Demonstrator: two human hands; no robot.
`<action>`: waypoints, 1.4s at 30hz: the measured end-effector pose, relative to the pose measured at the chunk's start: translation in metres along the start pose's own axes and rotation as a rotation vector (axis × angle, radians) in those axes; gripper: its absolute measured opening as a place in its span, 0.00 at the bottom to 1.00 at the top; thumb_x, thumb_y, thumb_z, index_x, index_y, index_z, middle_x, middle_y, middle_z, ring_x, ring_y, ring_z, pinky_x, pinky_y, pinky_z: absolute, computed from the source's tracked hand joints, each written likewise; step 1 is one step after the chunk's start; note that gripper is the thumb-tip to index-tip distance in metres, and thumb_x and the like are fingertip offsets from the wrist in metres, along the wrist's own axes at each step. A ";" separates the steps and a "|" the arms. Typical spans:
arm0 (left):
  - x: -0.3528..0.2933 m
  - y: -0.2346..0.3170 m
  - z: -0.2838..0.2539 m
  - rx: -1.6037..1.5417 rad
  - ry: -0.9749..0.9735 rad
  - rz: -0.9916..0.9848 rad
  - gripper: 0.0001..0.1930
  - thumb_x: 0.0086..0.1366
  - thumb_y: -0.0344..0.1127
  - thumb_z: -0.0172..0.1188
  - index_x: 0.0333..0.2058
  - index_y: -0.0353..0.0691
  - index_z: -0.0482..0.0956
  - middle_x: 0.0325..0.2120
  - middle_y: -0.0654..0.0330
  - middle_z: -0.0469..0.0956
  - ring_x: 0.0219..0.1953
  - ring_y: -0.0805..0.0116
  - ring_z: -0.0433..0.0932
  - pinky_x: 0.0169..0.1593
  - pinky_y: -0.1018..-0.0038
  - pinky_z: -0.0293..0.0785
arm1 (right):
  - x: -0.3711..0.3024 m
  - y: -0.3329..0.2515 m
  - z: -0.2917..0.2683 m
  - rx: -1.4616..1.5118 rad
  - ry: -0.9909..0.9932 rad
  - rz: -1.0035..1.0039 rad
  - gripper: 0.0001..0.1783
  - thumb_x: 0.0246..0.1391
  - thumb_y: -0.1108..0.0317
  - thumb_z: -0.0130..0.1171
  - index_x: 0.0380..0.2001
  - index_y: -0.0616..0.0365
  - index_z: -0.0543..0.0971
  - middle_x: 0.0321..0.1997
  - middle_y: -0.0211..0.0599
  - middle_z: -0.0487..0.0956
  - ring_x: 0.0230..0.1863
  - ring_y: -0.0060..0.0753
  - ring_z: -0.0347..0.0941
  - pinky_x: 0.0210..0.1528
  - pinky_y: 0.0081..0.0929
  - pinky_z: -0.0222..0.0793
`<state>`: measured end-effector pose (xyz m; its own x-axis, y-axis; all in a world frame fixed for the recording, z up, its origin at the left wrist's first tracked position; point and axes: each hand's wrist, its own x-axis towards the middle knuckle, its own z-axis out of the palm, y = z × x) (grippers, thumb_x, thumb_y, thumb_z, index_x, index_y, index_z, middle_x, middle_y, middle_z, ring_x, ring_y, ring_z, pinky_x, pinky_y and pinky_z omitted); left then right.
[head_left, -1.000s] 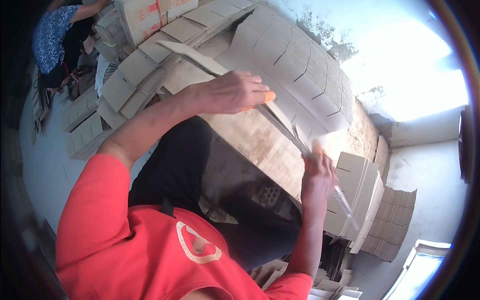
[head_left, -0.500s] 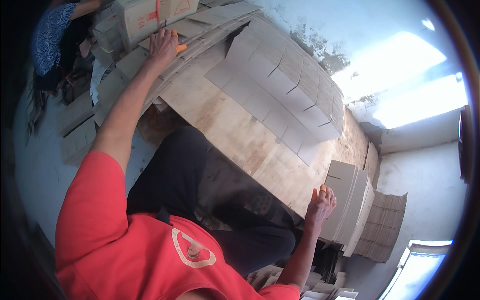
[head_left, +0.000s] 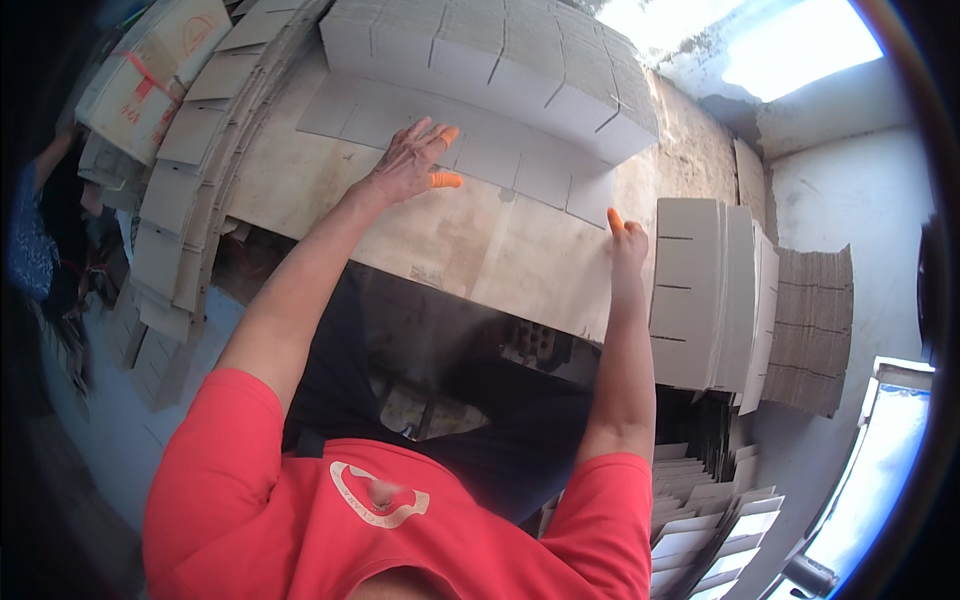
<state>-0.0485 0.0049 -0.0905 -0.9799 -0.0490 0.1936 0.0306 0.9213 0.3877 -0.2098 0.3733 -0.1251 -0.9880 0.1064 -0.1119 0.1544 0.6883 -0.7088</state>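
Head view has the left hand (head_left: 405, 165) open, fingers spread, nothing gripped, hanging over the near edge of a flat grey strip (head_left: 540, 178); can't really tell if it's touching. The strip lies on the wooden table (head_left: 540, 262), long axis running pretty much left to right, with the right end angled a bit nearer than the left. Its slots go crosswise, roughly near to far. No clue which end would count as the front. The right hand (head_left: 628, 245) is just beside the strip's right end, one finger in an orange cover (head_left: 614, 219) pointing far; the rest is bunched up, so I can't say if it's open or closed. Right behind the strip on the far side there's a long block of slotted card (head_left: 490, 55), its long axis about parallel to it. Right of the right hand sits a card stack (head_left: 690, 295), slots running left to right. Over on the left, a row of card pieces (head_left: 180, 200) runs near to far, with a box (head_left: 155, 80) just beside its far part.
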 end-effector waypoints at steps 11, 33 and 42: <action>-0.009 -0.002 -0.006 0.016 -0.204 -0.143 0.33 0.50 0.57 0.66 0.50 0.45 0.71 0.51 0.63 0.69 0.55 0.62 0.64 0.60 0.62 0.55 | -0.055 -0.047 0.012 -0.032 -0.130 0.138 0.29 0.45 0.46 0.68 0.29 0.65 0.73 0.30 0.50 0.78 0.33 0.47 0.74 0.39 0.37 0.69; -0.123 0.072 -0.041 0.070 0.121 0.561 0.17 0.48 0.33 0.63 0.39 0.37 0.78 0.35 0.59 0.78 0.39 0.62 0.76 0.46 0.68 0.68 | -0.235 -0.044 -0.053 0.899 -0.172 0.243 0.20 0.47 0.77 0.66 0.44 0.70 0.74 0.34 0.42 0.79 0.32 0.30 0.78 0.34 0.24 0.75; -0.015 0.114 -0.068 0.000 0.237 0.486 0.04 0.49 0.28 0.61 0.22 0.37 0.75 0.20 0.56 0.75 0.27 0.59 0.75 0.31 0.66 0.71 | -0.125 0.039 -0.172 -0.821 0.700 -0.282 0.32 0.44 0.53 0.69 0.49 0.59 0.72 0.40 0.41 0.76 0.46 0.42 0.71 0.42 0.42 0.71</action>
<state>-0.0172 0.0842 0.0122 -0.7814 0.2967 0.5490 0.4689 0.8596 0.2028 -0.0802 0.5105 -0.0190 -0.8102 0.0746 0.5813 0.1322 0.9896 0.0572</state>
